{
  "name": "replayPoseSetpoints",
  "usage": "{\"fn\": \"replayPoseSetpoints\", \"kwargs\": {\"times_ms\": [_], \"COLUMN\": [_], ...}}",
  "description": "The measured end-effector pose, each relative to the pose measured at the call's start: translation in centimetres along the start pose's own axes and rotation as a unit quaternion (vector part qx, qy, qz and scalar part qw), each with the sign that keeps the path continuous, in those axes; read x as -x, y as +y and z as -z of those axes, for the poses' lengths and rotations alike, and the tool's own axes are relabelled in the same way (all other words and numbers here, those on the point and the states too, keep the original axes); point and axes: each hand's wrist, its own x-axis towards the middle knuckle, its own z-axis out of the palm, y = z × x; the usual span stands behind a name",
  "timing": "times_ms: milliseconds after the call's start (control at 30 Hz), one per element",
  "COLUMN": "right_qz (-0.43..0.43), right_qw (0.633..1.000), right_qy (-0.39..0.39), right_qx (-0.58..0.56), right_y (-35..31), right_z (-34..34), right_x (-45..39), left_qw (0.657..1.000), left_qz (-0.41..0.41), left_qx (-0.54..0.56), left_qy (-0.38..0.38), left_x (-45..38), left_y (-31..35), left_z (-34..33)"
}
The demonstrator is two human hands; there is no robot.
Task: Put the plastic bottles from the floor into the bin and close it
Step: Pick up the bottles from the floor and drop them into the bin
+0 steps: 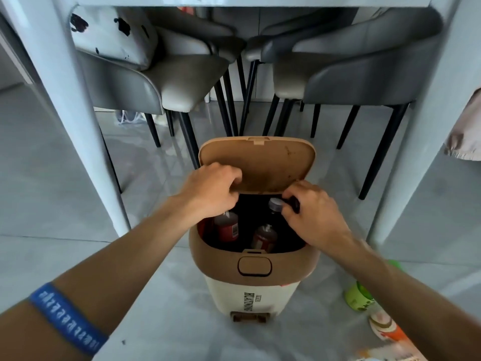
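The bin [250,290] is cream with a tan collar and stands on the floor in front of me. Its tan lid [270,162] is tilted up at the back. My left hand [210,188] curls over the lid's lower left edge and holds it. My right hand [309,212] is at the opening's back right, its bent fingers against something dark beside a grey-capped bottle [275,205]. Inside stand a red-labelled bottle [227,229] and another bottle [264,238]. A green bottle [358,295] and an orange-and-white bottle [385,327] lie on the floor at the right.
White table legs [65,105] stand on both sides of the bin. Grey chairs [161,82] with thin black legs are pushed under the table just behind it. A pale cloth [466,131] hangs at the right edge. The floor is grey tile.
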Motion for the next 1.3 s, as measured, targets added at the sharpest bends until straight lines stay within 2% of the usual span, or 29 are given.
{"fn": "replayPoseSetpoints", "kwargs": {"times_ms": [133,300,367,467,567,667,867,1033,1200,1300], "right_qz": [0.002,-0.102,-0.150,-0.193,-0.232,-0.255,-0.231,-0.207,-0.148,-0.112], "right_qw": [0.996,0.986,0.983,0.977,0.950,0.937,0.956,0.973,0.986,0.980], "right_qy": [0.053,0.100,0.094,0.007,-0.114,-0.171,-0.149,-0.098,0.024,0.124], "right_qx": [-0.077,-0.081,-0.040,0.089,0.178,0.166,0.103,0.014,-0.074,-0.106], "right_y": [2.0,9.0,12.0,15.3,17.5,18.8,18.4,14.7,8.6,5.1], "right_z": [2.3,5.3,6.1,6.4,6.0,5.1,5.6,9.1,13.4,15.3], "right_x": [2.7,8.8,11.2,14.3,16.9,18.3,18.3,15.4,10.7,8.3], "left_qw": [0.995,0.977,0.968,0.947,0.898,0.878,0.895,0.911,0.967,0.985], "left_qz": [-0.055,-0.173,-0.220,-0.267,-0.322,-0.371,-0.325,-0.284,-0.203,-0.144], "left_qx": [0.079,0.123,0.119,0.113,0.052,-0.033,-0.014,-0.038,-0.016,0.050], "left_qy": [0.012,-0.003,-0.030,-0.141,-0.294,-0.301,-0.307,-0.296,-0.153,-0.082], "left_x": [-0.4,0.5,1.4,3.7,6.8,9.0,8.9,5.6,2.1,2.0], "left_y": [4.1,13.1,17.0,21.5,23.9,24.0,22.1,21.4,18.2,14.9], "left_z": [0.4,-1.2,-3.2,-6.8,-10.5,-13.5,-13.5,-5.9,7.8,13.3]}}
